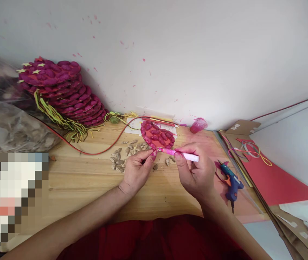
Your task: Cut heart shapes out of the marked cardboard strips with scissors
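The left hand (136, 171) pinches the near edge of a red heart (158, 136) covered with pink shells. The right hand (194, 169) has its grip tight on a white brush (179, 154), tip touching the heart. Loose shells (127, 153) lie beside it, near the far edge of the wooden surface (89, 180)

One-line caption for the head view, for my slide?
Left hand steadies a red heart piece while right hand paints its shells with a pink-stained brush; loose shells nearby.
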A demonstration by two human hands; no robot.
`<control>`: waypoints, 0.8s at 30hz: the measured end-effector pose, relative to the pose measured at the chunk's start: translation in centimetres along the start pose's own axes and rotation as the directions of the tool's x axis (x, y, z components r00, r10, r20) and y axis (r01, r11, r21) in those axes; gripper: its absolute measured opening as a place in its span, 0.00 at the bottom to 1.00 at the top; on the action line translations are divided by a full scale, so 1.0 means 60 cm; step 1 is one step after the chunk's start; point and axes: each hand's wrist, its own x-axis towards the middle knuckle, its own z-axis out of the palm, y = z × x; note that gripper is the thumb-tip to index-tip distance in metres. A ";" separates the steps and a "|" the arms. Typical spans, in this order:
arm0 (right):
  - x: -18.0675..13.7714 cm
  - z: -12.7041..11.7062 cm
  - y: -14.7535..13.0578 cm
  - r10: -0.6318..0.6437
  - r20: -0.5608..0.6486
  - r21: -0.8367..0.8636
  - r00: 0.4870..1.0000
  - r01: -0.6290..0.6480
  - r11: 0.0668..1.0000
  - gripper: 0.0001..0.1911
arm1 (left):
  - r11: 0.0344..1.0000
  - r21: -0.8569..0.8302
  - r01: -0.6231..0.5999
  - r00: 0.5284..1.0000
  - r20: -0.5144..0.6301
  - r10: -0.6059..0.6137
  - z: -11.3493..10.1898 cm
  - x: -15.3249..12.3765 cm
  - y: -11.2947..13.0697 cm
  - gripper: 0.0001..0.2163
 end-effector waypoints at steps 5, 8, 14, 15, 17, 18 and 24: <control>0.004 0.006 -0.001 -0.027 0.025 -0.033 0.999 0.028 0.999 0.07 | 0.999 0.045 -0.030 1.000 -0.004 0.031 0.001 -0.001 0.007 0.11; 0.006 0.001 -0.001 -0.026 0.004 -0.079 1.000 0.026 0.997 0.06 | 0.997 0.076 -0.035 0.999 0.000 0.035 0.001 -0.001 0.006 0.10; 0.006 0.000 -0.006 -0.061 0.036 -0.047 0.997 0.063 0.997 0.07 | 0.997 0.077 -0.030 1.000 -0.002 0.030 0.001 0.000 0.007 0.10; 0.006 0.002 -0.006 -0.069 0.045 -0.045 0.997 0.071 0.996 0.07 | 0.997 0.077 -0.028 1.000 0.003 0.028 0.001 0.000 0.008 0.10; 0.006 0.004 -0.004 -0.075 0.047 -0.062 0.996 0.078 0.995 0.07 | 0.997 0.073 -0.027 1.000 0.008 0.027 0.001 0.001 0.008 0.10; 0.006 0.005 -0.003 -0.073 0.039 -0.075 0.997 0.075 0.994 0.07 | 0.997 0.074 -0.027 1.000 0.005 0.026 0.001 0.001 0.008 0.10; 0.006 0.003 -0.001 -0.053 0.024 -0.062 0.998 0.054 0.997 0.07 | 0.994 0.099 -0.044 0.999 0.018 0.042 0.001 0.001 0.008 0.10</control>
